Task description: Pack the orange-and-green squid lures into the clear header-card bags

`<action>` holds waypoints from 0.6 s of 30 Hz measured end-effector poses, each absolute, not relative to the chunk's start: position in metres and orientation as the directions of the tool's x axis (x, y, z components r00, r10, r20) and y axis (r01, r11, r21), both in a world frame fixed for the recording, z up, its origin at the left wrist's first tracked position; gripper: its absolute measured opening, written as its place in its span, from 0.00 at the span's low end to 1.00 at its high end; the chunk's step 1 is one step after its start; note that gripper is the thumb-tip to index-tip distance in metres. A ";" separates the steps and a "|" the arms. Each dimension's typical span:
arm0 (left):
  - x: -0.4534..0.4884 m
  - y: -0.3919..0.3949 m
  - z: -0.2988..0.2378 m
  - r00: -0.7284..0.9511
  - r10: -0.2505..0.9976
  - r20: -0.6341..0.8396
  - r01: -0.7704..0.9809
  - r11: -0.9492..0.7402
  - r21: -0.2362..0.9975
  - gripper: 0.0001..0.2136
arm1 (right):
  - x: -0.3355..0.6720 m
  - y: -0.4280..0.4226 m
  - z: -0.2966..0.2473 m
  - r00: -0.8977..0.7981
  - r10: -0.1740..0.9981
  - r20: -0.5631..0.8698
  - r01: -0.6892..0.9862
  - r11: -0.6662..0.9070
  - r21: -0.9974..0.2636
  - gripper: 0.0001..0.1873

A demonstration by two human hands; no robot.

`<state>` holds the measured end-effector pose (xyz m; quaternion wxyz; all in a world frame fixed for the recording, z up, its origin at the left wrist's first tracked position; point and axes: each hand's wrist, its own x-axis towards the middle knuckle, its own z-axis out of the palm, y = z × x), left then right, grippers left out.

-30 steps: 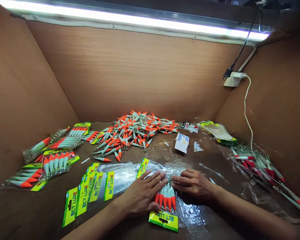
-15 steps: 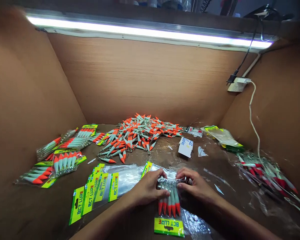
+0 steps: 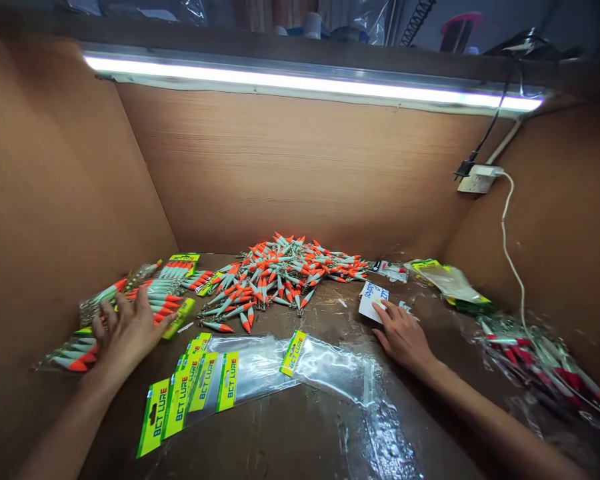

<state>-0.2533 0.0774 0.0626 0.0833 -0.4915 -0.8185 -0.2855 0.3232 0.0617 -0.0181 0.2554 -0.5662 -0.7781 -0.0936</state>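
My left hand point(image 3: 125, 330) lies over the packed lures at the left, fingers spread. Beneath it and beside its thumb is a bag of orange-and-pale-green fishing lures point(image 3: 164, 308) with a slightly blurred yellow-green label. Other filled lure bags point(image 3: 75, 353) lie around this hand. My right hand point(image 3: 403, 333) reaches to a white paper slip point(image 3: 373, 303) with blue handwriting. Its fingertips touch the slip's lower right edge, fingers apart. Between my hands, flat clear bags point(image 3: 253, 367) with BCT LURE labels are fanned out; one bag point(image 3: 335, 370) lies farther right.
A heap of loose lures point(image 3: 280, 273) fills the back middle. At right are stacked labelled bags point(image 3: 447, 280) and a pile of red-and-white lures point(image 3: 540, 353). A white cable point(image 3: 505, 233) hangs from the power outlet point(image 3: 479, 179). Cardboard walls point(image 3: 300, 160) enclose the bench.
The filled lure bag has left the front centre; a bag now lies under my left hand at the left pile. My right hand has moved up to the paper slip. The view has shifted slightly.
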 end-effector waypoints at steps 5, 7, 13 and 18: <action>-0.163 0.055 0.052 0.022 0.797 0.604 0.991 -0.097 0.091 0.38 | 0.292 0.091 0.015 -0.116 0.794 0.597 0.851 0.389 -0.353 0.16; -0.119 0.045 0.059 0.216 0.777 0.591 0.938 -0.333 0.095 0.42 | 0.271 0.091 0.029 0.002 0.820 0.572 0.684 0.416 -0.599 0.17; -0.048 0.026 0.056 0.472 0.743 0.475 0.805 -0.583 0.113 0.51 | 0.194 0.054 0.018 -0.231 0.970 0.080 0.002 0.083 -0.997 0.20; -0.050 0.025 0.026 0.450 0.804 0.388 0.798 -0.557 0.230 0.54 | 0.179 0.037 -0.002 -0.286 0.958 -0.023 0.048 -0.010 -0.999 0.24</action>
